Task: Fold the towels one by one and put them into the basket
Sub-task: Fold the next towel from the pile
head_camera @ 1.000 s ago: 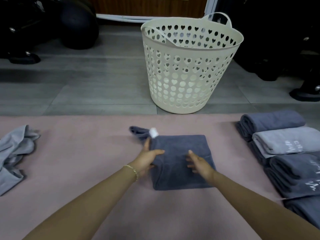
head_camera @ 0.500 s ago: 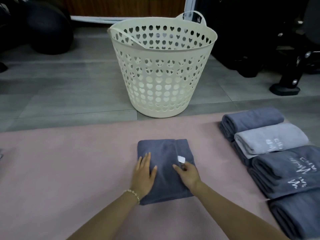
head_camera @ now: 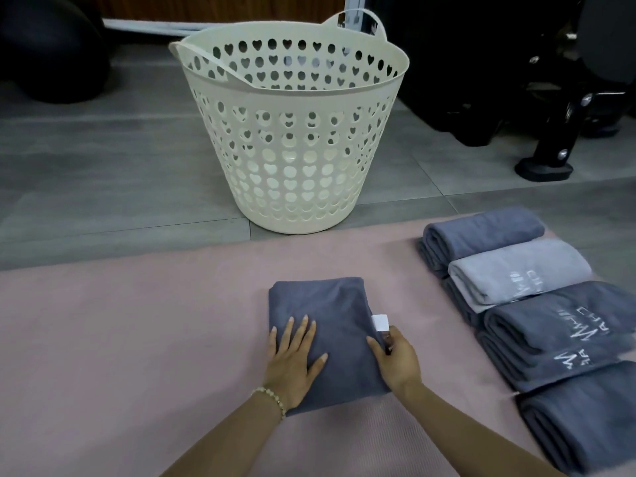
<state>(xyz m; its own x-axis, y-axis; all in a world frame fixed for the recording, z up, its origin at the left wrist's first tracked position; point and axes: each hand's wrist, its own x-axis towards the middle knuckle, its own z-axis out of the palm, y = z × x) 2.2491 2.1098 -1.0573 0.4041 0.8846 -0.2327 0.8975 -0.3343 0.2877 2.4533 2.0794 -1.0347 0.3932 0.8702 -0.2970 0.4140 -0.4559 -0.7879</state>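
A dark grey towel [head_camera: 327, 304], folded into a small rectangle, lies on the pink mat [head_camera: 137, 339] in front of me. My left hand [head_camera: 292, 359] presses flat on its left half with fingers straight. My right hand [head_camera: 395, 363] grips the towel's right edge, just below a white label [head_camera: 380, 321]. The cream basket [head_camera: 292, 132] with heart-shaped holes stands on the grey floor beyond the mat, and I see no towel through its holes.
Several folded grey towels [head_camera: 537, 304] lie in a row along the mat's right side. Black equipment with a metal foot [head_camera: 550, 156] stands at the far right, and a dark round object [head_camera: 51, 46] at the far left.
The loose end with the white label has been folded over, making the towel narrower. My right hand has slid to the towel's right edge. The view has shifted right, and the crumpled towel at left is out of sight.
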